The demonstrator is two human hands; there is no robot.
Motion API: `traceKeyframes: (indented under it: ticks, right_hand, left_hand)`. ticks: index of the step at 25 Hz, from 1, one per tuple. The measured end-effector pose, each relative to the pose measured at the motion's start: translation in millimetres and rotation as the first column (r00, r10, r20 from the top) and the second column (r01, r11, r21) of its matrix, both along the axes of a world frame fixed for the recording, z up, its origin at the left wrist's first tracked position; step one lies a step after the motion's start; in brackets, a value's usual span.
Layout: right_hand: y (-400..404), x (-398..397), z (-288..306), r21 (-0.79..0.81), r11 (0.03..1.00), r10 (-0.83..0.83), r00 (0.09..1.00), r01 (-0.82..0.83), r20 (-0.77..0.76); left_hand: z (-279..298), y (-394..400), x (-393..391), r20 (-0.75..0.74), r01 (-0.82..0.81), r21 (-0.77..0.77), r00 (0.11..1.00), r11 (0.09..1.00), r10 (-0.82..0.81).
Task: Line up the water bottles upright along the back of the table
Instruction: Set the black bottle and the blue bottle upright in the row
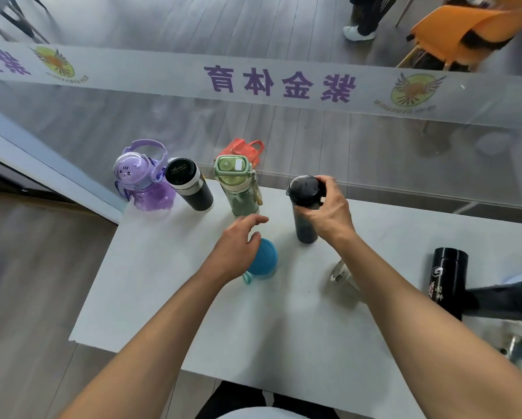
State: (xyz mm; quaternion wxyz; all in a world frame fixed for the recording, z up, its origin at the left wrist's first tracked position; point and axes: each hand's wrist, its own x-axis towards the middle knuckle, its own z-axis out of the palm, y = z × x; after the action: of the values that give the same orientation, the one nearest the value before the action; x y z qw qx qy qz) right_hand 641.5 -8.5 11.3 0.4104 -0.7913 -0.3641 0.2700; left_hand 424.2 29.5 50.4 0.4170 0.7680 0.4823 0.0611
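Three bottles stand upright at the table's back left: a purple bottle (146, 182), a black flask (188, 186) and a green bottle (238, 186). My right hand (326, 210) grips a dark bottle (305, 207) near its cap, upright, a little right of the green one. My left hand (238, 246) hovers with fingers apart just above a teal bottle (262, 260) that stands mid-table. A black flask with white print (447, 282) stands at the right. A white bottle (342, 276) lies partly hidden under my right forearm.
The white table (163, 282) backs onto a glass wall with a frosted band of purple lettering (277, 83). A red bag (246, 151) sits behind the green bottle. A dark object (507, 300) lies at the table's right edge. Wooden floor lies to the left.
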Motion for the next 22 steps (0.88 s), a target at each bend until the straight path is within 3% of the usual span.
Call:
traceKeyframes:
  ticks: [5,13,16,19,21,22]
  right_hand:
    - [-2.8,-10.7,-5.4,0.092,0.996,0.002,0.999,0.002,-0.044]
    - [-1.8,-16.1,-6.0,0.054,0.998,-0.04,0.998,0.037,0.051]
    - [-4.1,-12.9,-6.5,-0.05,0.996,-0.077,0.996,0.079,0.042]
    - [-24.6,-23.1,-1.2,-0.158,0.966,-0.168,0.963,0.203,0.209]
    - [-50.3,-48.9,-2.5,-0.178,0.979,-0.042,0.952,0.1,0.303]
    - [-63.3,-65.7,-2.6,-0.212,0.977,0.079,0.96,-0.02,0.27]
  left_hand:
    - [-12.6,-16.3,-21.7,0.018,0.004,-0.013,1.0,1.0,-0.003]
    - [-17.7,-22.5,-33.7,0.027,0.074,0.001,0.997,0.997,-0.074]
    - [-21.1,-22.0,-36.4,0.015,0.082,-0.004,0.997,0.997,-0.082]
    - [-25.0,-20.5,-43.0,-0.004,0.096,-0.039,0.995,0.995,-0.097]
    - [-28.7,-19.4,-46.0,-0.015,0.095,-0.061,0.995,0.994,-0.096]
    - [-29.7,-19.2,-45.8,-0.014,0.091,-0.064,0.996,0.994,-0.092]
